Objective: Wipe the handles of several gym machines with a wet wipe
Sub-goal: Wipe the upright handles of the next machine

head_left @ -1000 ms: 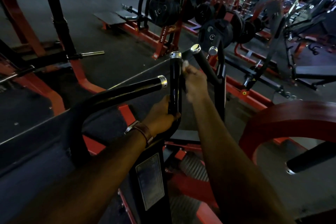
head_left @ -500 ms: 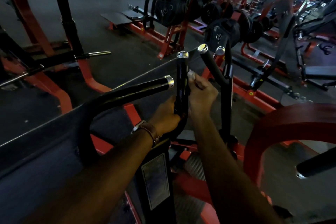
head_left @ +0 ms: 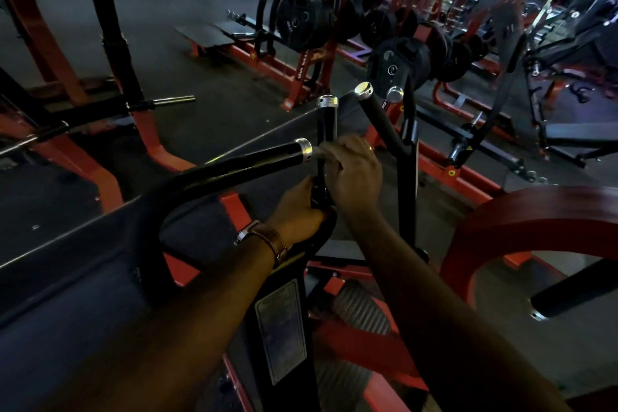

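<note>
A black upright handle (head_left: 326, 124) with a silver cap rises from the machine in front of me. My left hand (head_left: 299, 211), with a brown watch at the wrist, grips the base of this handle. My right hand (head_left: 354, 170) is wrapped around its middle, holding a pale wet wipe (head_left: 317, 152) against it. A curved black handle (head_left: 254, 160) with a silver end points right, its tip almost touching the wipe. A third slanted black handle (head_left: 378, 114) stands just to the right.
A red curved frame (head_left: 521, 231) and a black grip (head_left: 568, 294) sit at lower right. Racks of black weight plates (head_left: 304, 23) and red machine frames fill the background. A red and black rack (head_left: 110, 87) stands at left on dark floor.
My right hand has slid down the upright handle from near its silver cap to its middle, with the wipe. My left hand has kept its grip at the base.
</note>
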{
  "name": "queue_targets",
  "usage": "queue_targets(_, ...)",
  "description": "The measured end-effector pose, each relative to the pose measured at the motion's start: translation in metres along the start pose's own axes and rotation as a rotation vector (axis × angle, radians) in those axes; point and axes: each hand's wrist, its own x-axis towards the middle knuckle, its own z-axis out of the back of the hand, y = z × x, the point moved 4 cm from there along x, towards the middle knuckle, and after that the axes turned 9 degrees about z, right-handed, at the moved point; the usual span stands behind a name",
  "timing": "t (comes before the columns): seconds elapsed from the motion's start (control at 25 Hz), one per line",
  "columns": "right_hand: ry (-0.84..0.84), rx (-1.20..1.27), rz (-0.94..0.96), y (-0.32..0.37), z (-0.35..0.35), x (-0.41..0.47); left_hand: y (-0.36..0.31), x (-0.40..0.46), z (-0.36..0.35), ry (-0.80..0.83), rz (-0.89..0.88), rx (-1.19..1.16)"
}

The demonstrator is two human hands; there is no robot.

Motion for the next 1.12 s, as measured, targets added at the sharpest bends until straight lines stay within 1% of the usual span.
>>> queue_targets(0.04,0.001,-0.009,0.044,-0.001,0.000,-0.001,-0.001,-0.001,0.001,0.002,-0.003,-0.001)
queue_targets(0.12,0.033,-0.051,0.091,-0.005,-0.004,0.026,-0.001,-0.002,0.000,0.010,0.009,0.002)
queue_targets(0.24,0.117,-0.119,0.040,-0.003,-0.013,0.070,0.000,0.001,0.000,0.005,0.013,0.039)
queue_targets(0.32,0.206,-0.128,-0.002,0.000,-0.020,0.060,0.003,0.002,0.002,-0.010,0.014,0.042)
queue_targets(0.4,0.321,-0.166,0.026,0.001,-0.023,0.026,0.005,0.003,0.000,-0.004,0.004,0.035)
queue_targets(0.44,0.338,-0.116,0.019,0.001,-0.020,0.017,0.005,0.004,-0.001,-0.006,-0.001,0.037)
queue_targets(0.52,0.286,-0.037,-0.004,0.000,-0.016,0.033,0.005,0.003,0.000,-0.023,0.000,0.038)
queue_targets(0.6,0.186,-0.070,-0.004,0.001,-0.013,0.067,0.004,0.003,0.000,-0.018,0.014,0.014)
queue_targets(0.68,0.093,-0.047,-0.011,0.003,-0.010,0.077,0.002,0.002,0.000,-0.007,0.019,0.000)
queue_targets(0.8,-0.024,0.075,-0.082,0.001,-0.004,0.028,0.003,0.001,0.001,-0.017,0.026,-0.029)
queue_targets(0.88,-0.138,0.098,-0.125,-0.002,-0.004,0.000,0.003,0.001,0.001,-0.019,0.018,-0.014)
queue_targets(0.96,-0.230,0.168,-0.189,-0.005,-0.008,0.011,0.002,0.002,0.001,-0.025,0.018,-0.008)
queue_targets(1.04,-0.255,0.268,-0.219,-0.003,-0.009,0.042,0.003,0.002,0.001,-0.006,0.037,-0.056)
queue_targets(1.12,-0.205,0.274,-0.149,-0.002,-0.007,0.067,0.004,0.001,-0.001,0.010,0.057,-0.085)
